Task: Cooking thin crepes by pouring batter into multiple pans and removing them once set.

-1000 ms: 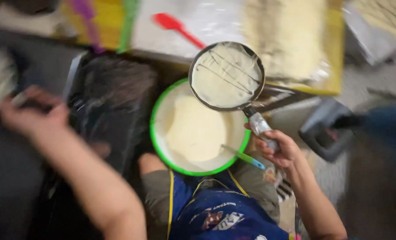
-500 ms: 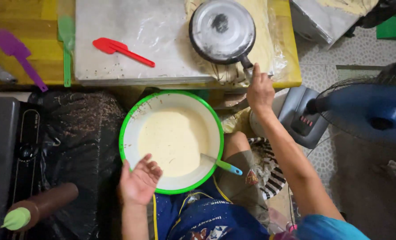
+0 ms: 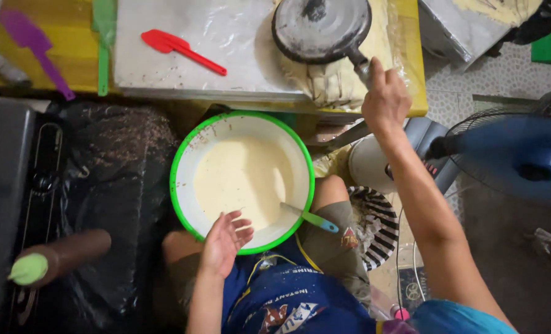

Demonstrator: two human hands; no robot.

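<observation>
A white bowl with a green rim (image 3: 182, 204) rests on my lap, full of pale batter (image 3: 241, 179), with a teal-handled spoon (image 3: 312, 218) leaning in it. My left hand (image 3: 224, 242) hovers open at the bowl's near rim, fingers spread. My right hand (image 3: 385, 99) grips the handle of a dark round pan (image 3: 320, 28), which lies upside down on a cloth (image 3: 328, 83) at the edge of the metal-topped table (image 3: 182, 68).
A red spatula (image 3: 179, 48), a green spatula (image 3: 103, 43) and a purple spatula (image 3: 34, 48) lie on the table. A black stove (image 3: 16, 185) under black plastic sits left. A blue fan (image 3: 522, 158) stands right. A striped basket (image 3: 374, 226) is beside my knee.
The pan, held face up over the bowl a second ago, now lies upside down on the table. My left hand came from the far left to the bowl's rim.
</observation>
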